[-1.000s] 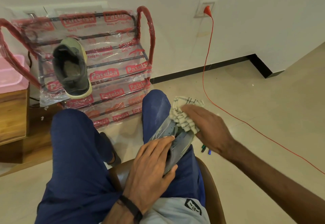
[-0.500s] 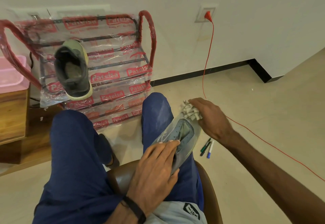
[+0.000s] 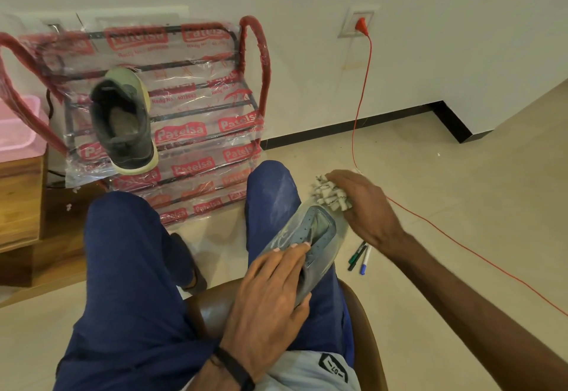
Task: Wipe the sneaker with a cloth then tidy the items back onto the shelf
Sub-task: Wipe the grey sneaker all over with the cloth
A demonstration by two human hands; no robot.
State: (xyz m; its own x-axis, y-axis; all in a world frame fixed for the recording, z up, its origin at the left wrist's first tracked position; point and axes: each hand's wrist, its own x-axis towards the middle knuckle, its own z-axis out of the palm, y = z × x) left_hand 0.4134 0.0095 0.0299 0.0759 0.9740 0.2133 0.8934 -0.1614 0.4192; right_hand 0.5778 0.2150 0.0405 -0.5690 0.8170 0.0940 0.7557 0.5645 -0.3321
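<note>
Closest to us, our left hand (image 3: pixel 270 286) lies flat and spread over the grey sneaker (image 3: pixel 310 237), pressing it down on our right thigh, fingers (image 3: pixel 295 252) reaching to the lace eyelets and thumb tucked under the sole edge. The sneaker rests lengthwise along the blue trouser leg (image 3: pixel 273 194), its opening facing up and nothing visible inside. We sit on a brown chair (image 3: pixel 362 323), its seat edge showing between and beside our legs.

Just beyond, our right hand (image 3: pixel 365 206) is bunched tight around the pale fringed cloth (image 3: pixel 329 195), holding it at the far tip of the sneaker, touching or just off it; we cannot tell which. On the floor (image 3: pixel 461 206) beside the chair lie three markers (image 3: pixel 359 257), close together. A red cable (image 3: pixel 359 108) runs across the floor and up to a wall socket (image 3: pixel 356 23).

Farther out stands the shelf (image 3: pixel 196 108), a red-framed rack wrapped in printed plastic. One dark sneaker with a pale sole (image 3: pixel 123 123) sits on an upper tier, toe up; the other tiers show only wrapping. At far left, a pink tub (image 3: pixel 18 126) rests on a wooden bench (image 3: pixel 21 194); its contents are hidden.
</note>
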